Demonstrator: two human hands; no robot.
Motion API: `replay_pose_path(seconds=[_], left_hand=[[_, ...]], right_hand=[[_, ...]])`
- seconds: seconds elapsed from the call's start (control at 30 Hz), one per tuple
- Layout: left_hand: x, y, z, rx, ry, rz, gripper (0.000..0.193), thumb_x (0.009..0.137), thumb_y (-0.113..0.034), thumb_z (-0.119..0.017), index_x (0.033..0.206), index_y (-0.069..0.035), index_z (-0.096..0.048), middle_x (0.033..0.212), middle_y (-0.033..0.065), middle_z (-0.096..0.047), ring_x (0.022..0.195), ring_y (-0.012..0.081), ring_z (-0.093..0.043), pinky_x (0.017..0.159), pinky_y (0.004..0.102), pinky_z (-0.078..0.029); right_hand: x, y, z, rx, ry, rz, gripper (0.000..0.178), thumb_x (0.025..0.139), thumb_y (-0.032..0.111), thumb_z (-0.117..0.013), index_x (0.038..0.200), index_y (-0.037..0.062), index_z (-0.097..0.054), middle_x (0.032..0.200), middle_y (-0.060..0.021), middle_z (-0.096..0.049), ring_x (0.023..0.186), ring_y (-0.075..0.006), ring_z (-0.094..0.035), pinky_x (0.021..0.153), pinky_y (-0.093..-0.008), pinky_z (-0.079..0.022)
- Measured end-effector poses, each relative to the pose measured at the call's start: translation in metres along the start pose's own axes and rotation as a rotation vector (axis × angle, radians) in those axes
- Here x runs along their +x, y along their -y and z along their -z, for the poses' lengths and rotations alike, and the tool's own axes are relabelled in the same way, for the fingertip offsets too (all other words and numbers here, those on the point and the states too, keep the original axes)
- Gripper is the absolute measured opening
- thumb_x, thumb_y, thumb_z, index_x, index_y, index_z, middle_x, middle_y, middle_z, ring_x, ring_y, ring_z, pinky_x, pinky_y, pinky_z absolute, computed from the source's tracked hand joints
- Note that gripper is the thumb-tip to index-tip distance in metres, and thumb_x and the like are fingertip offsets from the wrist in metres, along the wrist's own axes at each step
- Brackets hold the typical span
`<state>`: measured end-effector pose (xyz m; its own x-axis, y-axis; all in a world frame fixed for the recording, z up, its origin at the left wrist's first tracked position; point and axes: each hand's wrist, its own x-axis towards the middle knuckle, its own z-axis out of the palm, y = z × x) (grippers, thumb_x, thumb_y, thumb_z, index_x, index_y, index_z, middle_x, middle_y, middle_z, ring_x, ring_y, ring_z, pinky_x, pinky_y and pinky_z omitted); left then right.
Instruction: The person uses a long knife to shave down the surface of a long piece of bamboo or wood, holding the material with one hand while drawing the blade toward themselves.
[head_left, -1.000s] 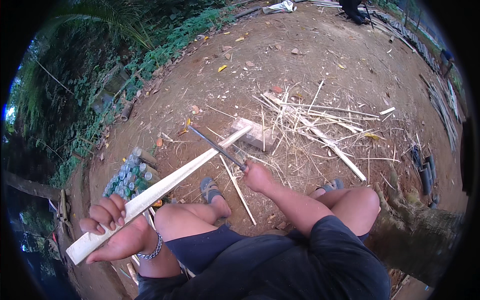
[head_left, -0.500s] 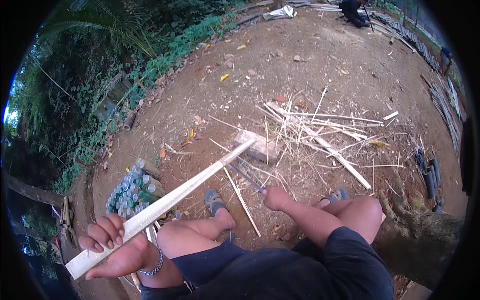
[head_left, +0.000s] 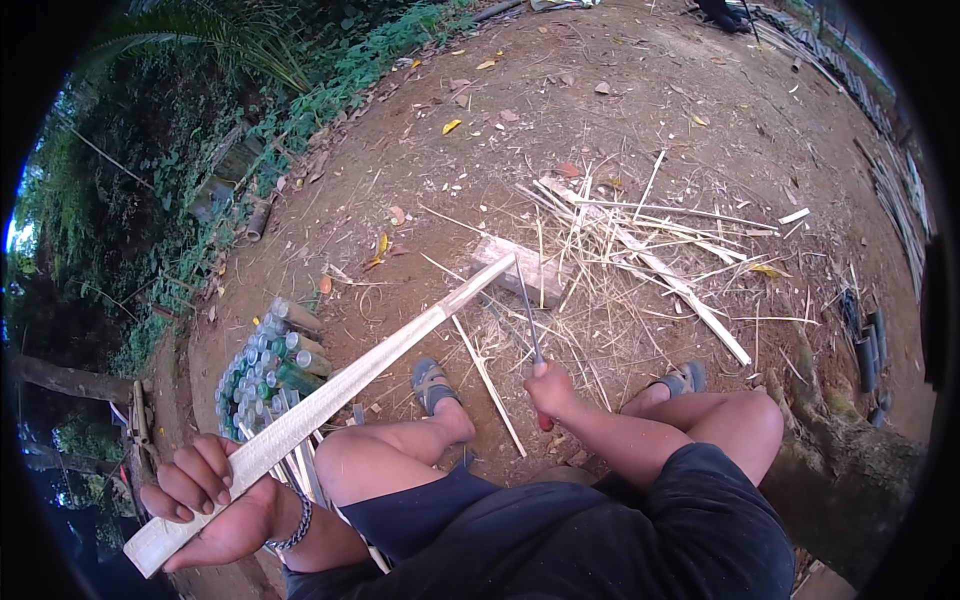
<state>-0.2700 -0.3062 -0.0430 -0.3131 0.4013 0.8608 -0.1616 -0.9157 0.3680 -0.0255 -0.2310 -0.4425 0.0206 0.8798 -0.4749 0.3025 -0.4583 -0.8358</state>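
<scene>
My left hand is wrapped round the near end of a long pale slat, split wood or bamboo by its look. The slat slants up to the right, its narrower far end over a wooden block on the ground. In my right hand is a knife with a long thin dark blade; a reddish handle end shows below my fist. The blade points away from me, its tip beside the slat's far end. Whether blade and slat touch I cannot tell.
Cut strips and shavings lie heaped right of the block. A stack of bottles stands left of my legs. Tree roots and dark tubes are at the right. Green plants border the dirt ground on the left.
The knife has swung from across the slat's underside, short of its end, to the far tip, blade now steeper. My left hand keeps its grip on the slat. The view has shifted slightly.
</scene>
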Motion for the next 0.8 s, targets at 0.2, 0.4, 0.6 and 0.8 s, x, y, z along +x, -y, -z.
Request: replay_pose_path(seconds=[0.2, 0.4, 0.6, 0.8], left_hand=[[-0.012, -0.001, -0.011, -0.014, -0.034, 0.000, 0.059, 0.076, -0.064, -0.068, 0.072, -0.016, -0.035, 0.058, -0.0052, -0.033, 0.047, 0.0060, -0.029, 0.049, 0.0229, -0.023], [-0.016, -0.009, -0.019, 0.008, 0.002, -0.011, 0.058, 0.077, -0.065, -0.066, 0.074, -0.016, -0.035, 0.058, -0.0047, -0.033, 0.047, 0.0063, -0.031, 0.049, 0.0230, -0.024], [-0.020, -0.008, -0.027, -0.072, 0.064, -0.008, 0.056, 0.082, -0.065, -0.060, 0.076, -0.015, -0.034, 0.058, -0.0043, -0.032, 0.047, 0.0067, -0.030, 0.048, 0.0237, -0.023], [-0.020, -0.004, -0.022, -0.019, 0.046, -0.047, 0.057, 0.083, -0.065, -0.059, 0.076, -0.015, -0.034, 0.058, -0.0039, -0.032, 0.047, 0.0069, -0.029, 0.048, 0.0234, -0.023]], right_hand=[[-0.088, 0.154, 0.037, -0.278, 0.173, 0.495, 0.027, 0.080, 0.018, -0.062, 0.102, 0.0042, -0.053, 0.078, -0.0191, -0.065, 0.074, -0.0386, -0.065, 0.067, -0.0475, -0.051], [-0.126, 0.170, 0.020, -0.274, 0.281, 0.858, 0.027, 0.081, 0.016, -0.060, 0.104, 0.0042, -0.054, 0.081, -0.0213, -0.065, 0.076, -0.0413, -0.064, 0.068, -0.0488, -0.052], [-0.036, 0.099, 0.039, -0.327, 0.068, 0.326, 0.028, 0.083, 0.017, -0.059, 0.105, -0.0008, -0.056, 0.086, -0.0230, -0.065, 0.083, -0.0408, -0.065, 0.074, -0.0487, -0.052], [-0.098, 0.146, 0.015, -0.354, 0.230, 0.684, 0.030, 0.082, 0.020, -0.061, 0.107, 0.0034, -0.055, 0.080, -0.0204, -0.065, 0.075, -0.0384, -0.066, 0.068, -0.0489, -0.052]])
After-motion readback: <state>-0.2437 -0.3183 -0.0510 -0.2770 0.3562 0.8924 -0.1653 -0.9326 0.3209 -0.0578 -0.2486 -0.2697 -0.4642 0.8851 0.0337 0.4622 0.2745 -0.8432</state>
